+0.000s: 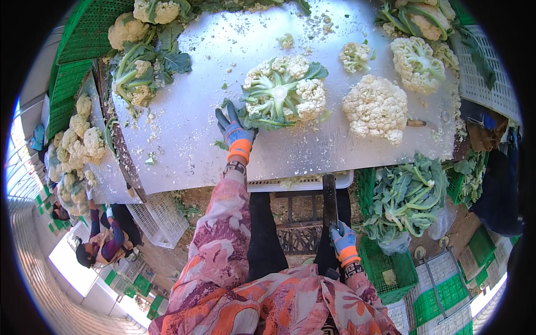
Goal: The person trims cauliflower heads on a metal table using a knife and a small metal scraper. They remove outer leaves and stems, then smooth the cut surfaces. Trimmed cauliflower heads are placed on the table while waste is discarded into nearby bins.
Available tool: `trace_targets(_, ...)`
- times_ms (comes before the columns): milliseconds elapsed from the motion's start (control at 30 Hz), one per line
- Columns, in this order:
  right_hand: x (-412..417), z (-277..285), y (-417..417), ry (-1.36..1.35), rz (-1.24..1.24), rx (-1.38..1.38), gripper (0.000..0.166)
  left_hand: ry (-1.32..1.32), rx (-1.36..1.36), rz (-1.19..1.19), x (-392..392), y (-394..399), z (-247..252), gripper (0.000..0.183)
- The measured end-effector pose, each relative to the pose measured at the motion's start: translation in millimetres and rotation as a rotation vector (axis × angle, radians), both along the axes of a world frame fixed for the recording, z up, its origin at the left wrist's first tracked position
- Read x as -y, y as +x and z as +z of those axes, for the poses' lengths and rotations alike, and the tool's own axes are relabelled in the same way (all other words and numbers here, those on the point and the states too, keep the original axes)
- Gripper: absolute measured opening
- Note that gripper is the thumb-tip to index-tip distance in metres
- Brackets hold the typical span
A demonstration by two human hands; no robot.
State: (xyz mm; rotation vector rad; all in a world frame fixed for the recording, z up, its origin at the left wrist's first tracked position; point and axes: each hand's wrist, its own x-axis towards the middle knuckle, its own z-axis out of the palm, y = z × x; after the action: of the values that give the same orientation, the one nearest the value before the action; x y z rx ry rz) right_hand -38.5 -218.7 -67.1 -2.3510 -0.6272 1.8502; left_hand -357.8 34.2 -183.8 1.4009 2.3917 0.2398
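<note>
My left hand, in a blue-grey glove with an orange cuff, is at the table with its fingers apart. It lies beside a cauliflower head that rests with its cut stem up and some green leaves around it. My right hand, gloved the same way, grips a broad-bladed knife below the table's front edge, blade pointing away from me. Right of the stem-up head sit a cauliflower with its curds up and another trimmed one. A small floret lies behind them.
White crumbs litter the metal-looking tabletop. Leafy cauliflowers crowd its left end. A short wooden handle pokes out at right. Below stand a white crate, a heap of leaves and a green crate. Another person works at left.
</note>
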Motion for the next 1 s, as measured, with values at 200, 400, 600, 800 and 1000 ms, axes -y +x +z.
trace_targets(200, 21, -18, 1, 0.052, 0.028, -0.005, 0.034, -0.059, -0.038, -0.194, 18, -22, -45, 0.025)
trace_targets(400, 12, -18, 0, 0.093, 0.166, 0.013, 0.030, 0.396, 1.222, 0.785, 57, 32, 40, 0.026)
trace_targets(600, 9, -28, -19, 0.165, 0.205, -0.034, 0.032, 0.582, 1.157, 1.165, 5, 69, -21, 0.074)
trace_targets(800, -5, -13, -19, 0.059, 0.192, -0.015, 0.035, 0.457, 1.183, 0.985, 49, 44, 80, 0.036)
trace_targets(1000, 2, -21, -19, 0.089, 0.239, -0.021, 0.035, 0.462, 0.836, 0.969, 102, -94, -24, 0.034)
